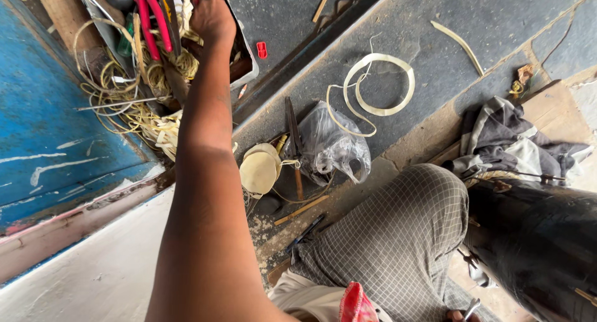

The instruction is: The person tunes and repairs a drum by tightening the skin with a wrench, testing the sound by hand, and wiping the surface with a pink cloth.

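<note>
Here the person's left hand (212, 17) is stretched far out into a box (247, 59) of tools and cane strips at the top of the head view, w/ the arm filling the middle of the frame. The hand sits knuckles-up among the contents, just beside the red-handled pliers (151, 20) and a tangle of pale cane strips (134, 104) spilling over the box's near side. The fingers are hidden behind the back of the hand, so whether they're closed on anything can't be told.

The right hand isn't clearly in view; only a bit of skin and a metal piece show at the bottom edge.

Judged from this, the step in hand is rummaging or picking sth out of the box. The next move calls for a sure hold on one item and a clean lift, since strips and handles lie crossed over each other and could snag.

On the floor nearby: a loose cane loop (380, 86), a clear plastic bag (329, 145), round pale discs (260, 168), and a crumpled cloth (510, 138). The checked-trouser knee (398, 235) is bottom centre.
</note>
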